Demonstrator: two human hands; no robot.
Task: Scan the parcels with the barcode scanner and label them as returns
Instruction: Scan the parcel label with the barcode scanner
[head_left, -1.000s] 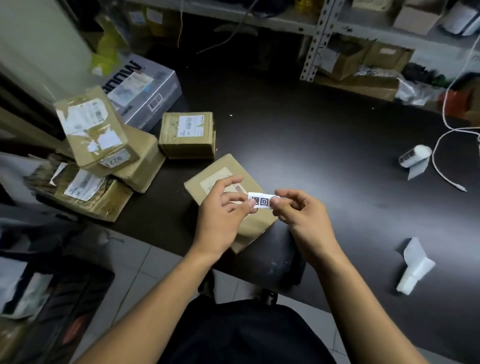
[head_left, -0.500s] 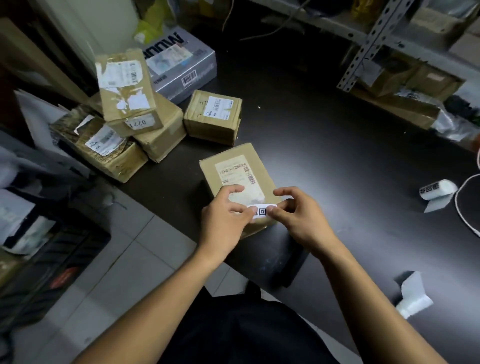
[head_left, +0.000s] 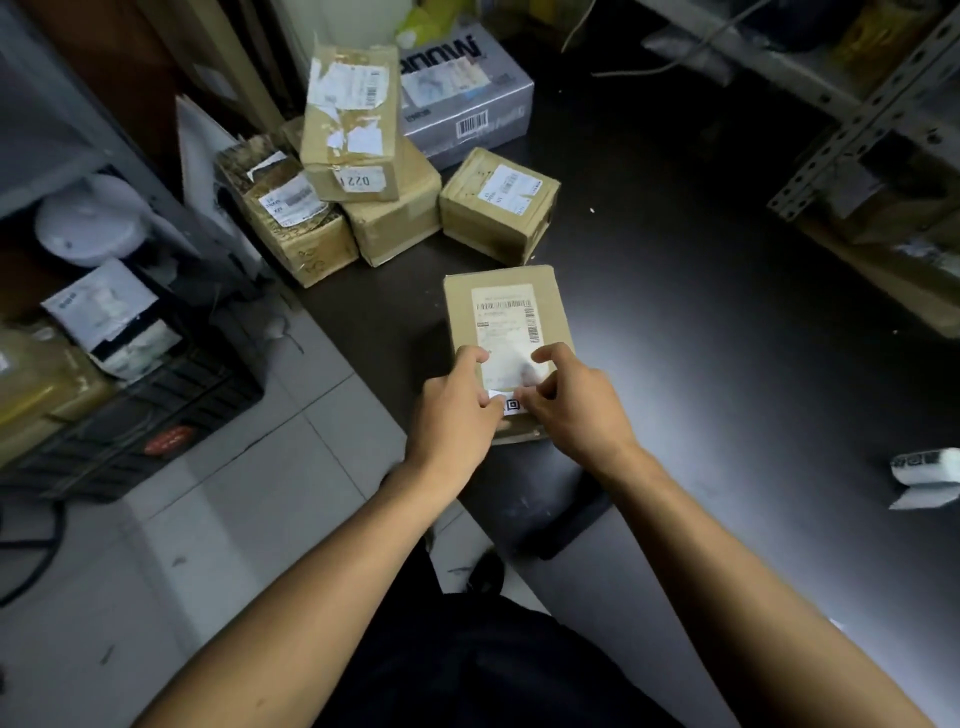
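A flat brown parcel (head_left: 506, 301) with a white shipping label lies on the dark table (head_left: 701, 291) near its left edge. A small white sticker (head_left: 510, 405) with a square code sits at the parcel's near end. My left hand (head_left: 454, 410) pinches the sticker's left end with thumb and fingers. My right hand (head_left: 566, 405) pinches its right end, index finger stretched onto the shipping label. Both hands rest on the parcel. No barcode scanner is visible.
Several other brown parcels (head_left: 498, 205) and a grey box (head_left: 462, 93) are stacked at the table's far left. A roll of stickers (head_left: 924, 467) lies at the right edge. Metal shelving (head_left: 852, 130) stands behind. A black crate (head_left: 156, 410) sits on the tiled floor, left.
Both hands have lowered the sticker from above the parcel down onto its near end. The view has swung left and down.
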